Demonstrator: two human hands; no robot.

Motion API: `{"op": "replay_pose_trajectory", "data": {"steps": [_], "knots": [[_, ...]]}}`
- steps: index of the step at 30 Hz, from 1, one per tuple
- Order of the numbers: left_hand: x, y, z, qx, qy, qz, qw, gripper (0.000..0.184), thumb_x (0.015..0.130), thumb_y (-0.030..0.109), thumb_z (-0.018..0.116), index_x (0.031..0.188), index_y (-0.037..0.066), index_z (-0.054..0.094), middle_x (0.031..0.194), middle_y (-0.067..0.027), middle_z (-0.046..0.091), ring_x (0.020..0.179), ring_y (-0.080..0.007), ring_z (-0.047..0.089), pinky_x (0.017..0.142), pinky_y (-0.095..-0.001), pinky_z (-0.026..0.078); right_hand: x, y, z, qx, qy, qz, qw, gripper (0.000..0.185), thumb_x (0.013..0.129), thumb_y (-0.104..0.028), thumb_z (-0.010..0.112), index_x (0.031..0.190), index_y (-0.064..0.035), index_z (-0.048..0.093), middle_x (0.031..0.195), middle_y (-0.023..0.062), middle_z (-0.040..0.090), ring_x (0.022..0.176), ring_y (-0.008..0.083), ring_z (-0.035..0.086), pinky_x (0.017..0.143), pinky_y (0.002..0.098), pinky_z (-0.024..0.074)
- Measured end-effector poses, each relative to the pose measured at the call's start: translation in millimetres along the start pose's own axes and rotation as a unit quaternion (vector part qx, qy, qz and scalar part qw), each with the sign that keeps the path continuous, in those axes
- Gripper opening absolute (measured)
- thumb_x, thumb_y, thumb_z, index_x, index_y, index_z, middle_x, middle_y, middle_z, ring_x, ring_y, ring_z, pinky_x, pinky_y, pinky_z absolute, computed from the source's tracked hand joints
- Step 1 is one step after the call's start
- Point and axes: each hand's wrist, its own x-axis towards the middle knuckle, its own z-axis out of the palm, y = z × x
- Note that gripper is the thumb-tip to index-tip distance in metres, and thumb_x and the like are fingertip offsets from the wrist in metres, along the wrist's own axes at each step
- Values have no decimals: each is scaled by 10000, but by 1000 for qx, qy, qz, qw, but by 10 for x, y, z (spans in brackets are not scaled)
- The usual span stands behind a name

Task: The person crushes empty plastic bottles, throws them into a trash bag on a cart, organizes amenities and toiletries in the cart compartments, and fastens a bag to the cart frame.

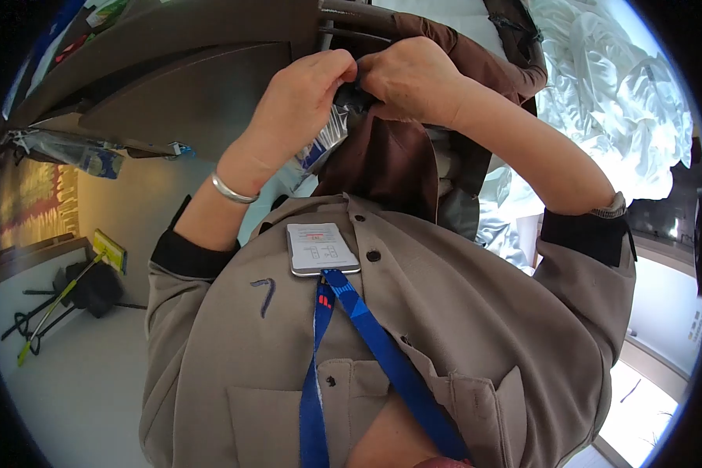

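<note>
At the top centre my left hand (312, 90) and my right hand (413, 82) are nearly touching, both with fingers closed in a pinch. Between the fingertips is a small dark, bluish bit, too hidden to name. Just below it a dark bunched piece (352, 97) shows. Under my left hand hangs a clear plastic bag (331, 132) with blue print. Brown cloth (390, 156) drops below my right hand, and more of it lies over a rail behind that hand.
Dark brown panels (187, 93) stand at upper left. White satin cloth (600, 101) is heaped at right. A yellow-green broom (109, 251) and a dark dustpan (93, 288) are at far left. A badge (322, 248) hangs on a blue lanyard (366, 320) against my shirt.
</note>
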Motion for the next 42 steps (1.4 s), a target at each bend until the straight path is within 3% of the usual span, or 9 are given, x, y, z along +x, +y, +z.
{"op": "replay_pose_trajectory", "data": {"steps": [2,11,14,21,23,29,33,35,42], "knots": [[-22,16,129,5,63,19,998,113,812,-24,564,906,38,549,835,-125,607,812,-331,605,705,-395,496,-8,-1,12,-11,2,22,1000,247,666,-337,777,776,-132,696,845,-13,643,778,222,666,658,351,535],[-237,235,437,178,198,66,962,101,791,-54,631,841,31,607,784,-104,616,692,-268,610,627,-321,494,-85,1,9,-11,42,-4,999,230,672,-293,785,800,-126,692,855,-7,633,802,242,670,675,360,540],[-266,311,538,107,236,28,965,97,794,-58,625,838,27,611,774,-93,614,675,-239,603,614,-298,484,-96,31,155,0,95,-25,995,208,673,-273,786,789,-130,690,834,3,654,785,249,675,674,360,542],[-247,242,576,42,248,-77,965,73,811,-52,616,828,18,613,787,-92,624,680,-222,605,622,-279,481,-65,13,129,-40,32,5,999,207,663,-271,788,784,-136,689,781,30,688,758,253,685,652,360,544],[-216,204,557,109,237,-3,965,134,739,-64,606,816,46,602,790,-88,611,711,-281,605,619,-339,488,-75,39,134,-6,63,-9,998,215,651,-270,794,782,-133,692,753,34,682,750,255,685,638,363,543],[-299,302,499,218,209,70,951,147,705,-80,648,811,16,615,794,-105,633,724,-289,619,655,-341,510,-47,18,99,25,61,23,998,94,693,-190,706,776,-147,716,769,78,702,755,266,692,642,369,538],[-307,327,505,231,219,71,945,145,711,-93,653,803,12,616,787,-103,633,719,-274,622,640,-329,504,-66,-6,53,35,68,26,997,95,689,-215,720,757,-149,713,757,77,698,737,270,689,630,372,535],[-249,347,543,197,248,28,948,139,731,-93,650,810,20,626,765,-104,626,703,-265,617,622,-314,497,-79,28,35,28,76,-13,997,241,721,-358,757,736,-124,700,735,69,679,723,273,677,619,373,525],[-260,455,601,135,277,23,951,152,738,-91,652,819,37,646,786,-88,596,686,-247,601,602,-314,488,-52,19,177,66,122,12,990,122,670,-229,744,719,-133,686,742,47,674,730,259,670,610,365,515]]}}
